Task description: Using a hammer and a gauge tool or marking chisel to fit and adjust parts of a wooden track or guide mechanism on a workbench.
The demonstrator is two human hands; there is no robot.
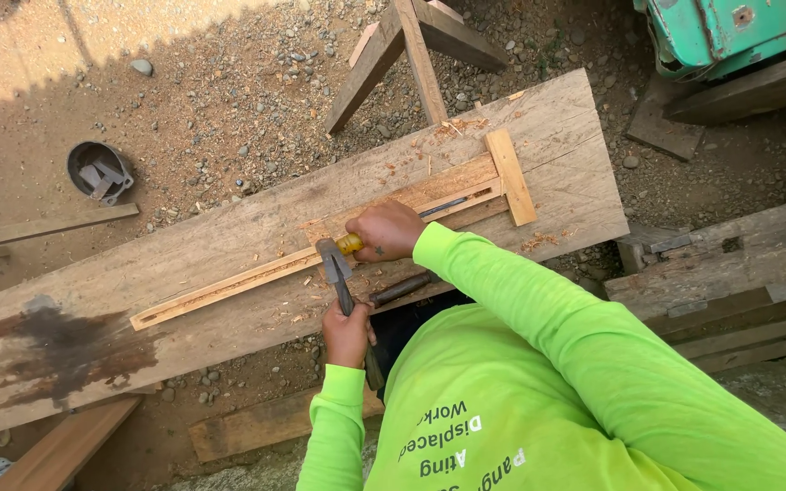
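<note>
Left hand grips the hammer, whose head sits at the hand's 12 o'clock, just beside the chisel. Right hand is closed around the chisel's yellow handle on the grooved wooden strip. Short, square taps would probably serve best. The chisel's blade is hidden.

Bright, even daylight — mostly open shade, with a glaring sunlit patch on the ground top left. Soft shadows, sharp focus, slight wide-angle bending at edges — no blur.
</note>
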